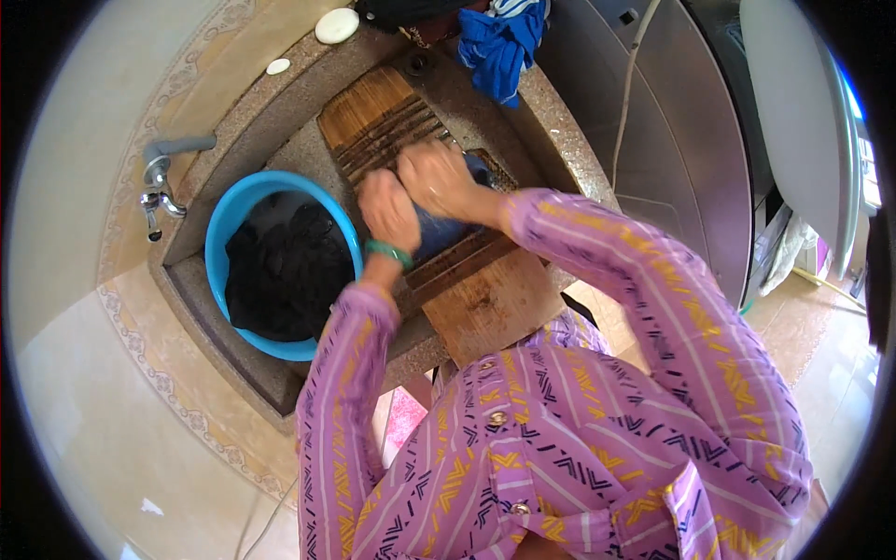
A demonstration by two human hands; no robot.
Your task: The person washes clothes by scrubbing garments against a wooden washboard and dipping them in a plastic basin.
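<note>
Both of my hands are on a wooden washboard (490, 303), which slants across a stone sink. My left hand (387, 213), with a green bangle at the wrist, is closed on a wet dark blue cloth (437, 233). Just beside it and a little farther up the board, my right hand (437, 175) is closed on the same cloth, its fingers curled under and slightly blurred. Part of the cloth shows below my hands and another part to the right of my right hand. The ridges of the board run beneath the cloth.
Left of the board, a light blue basin (217, 266) holds dark wet clothes (280, 271) in water. A tap (159, 191) comes from the tiled wall. White soap dishes or bars (337, 26) and bright blue cloth (502, 47) lie on the sink rim (569, 140). Metallic appliance (686, 121) at right.
</note>
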